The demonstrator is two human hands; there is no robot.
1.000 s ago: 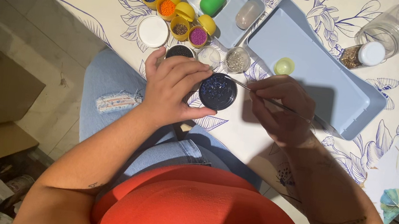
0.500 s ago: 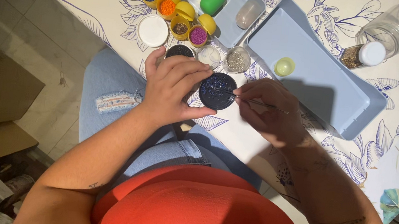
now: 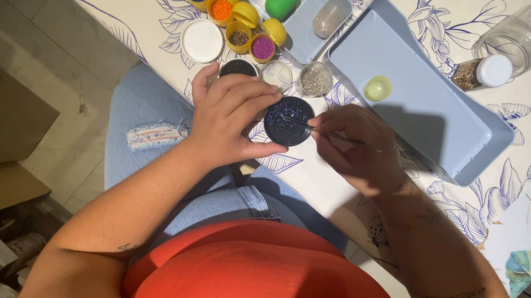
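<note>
Now: bead dish (image 3: pixel 288 121) held over counter (image 3: pixel 162 4) edge, needle (image 3: pixel 340 137) dipping in.
Left hand (image 3: pixel 229 118) pinches the dish rim to steady it; right hand (image 3: pixel 356 146) pinches the needle, tip among dark beads. Bead cups (image 3: pixel 239 33) and tray (image 3: pixel 429 114) sit beyond, within reach.

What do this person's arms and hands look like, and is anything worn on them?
Both arms are bare, with no sleeves, gloves or watch in view. The left hand and right hand show no rings that I can make out. Small dark line tattoos mark the left upper arm near the elbow, and the right forearm and wrist. The top is orange-red.
</note>
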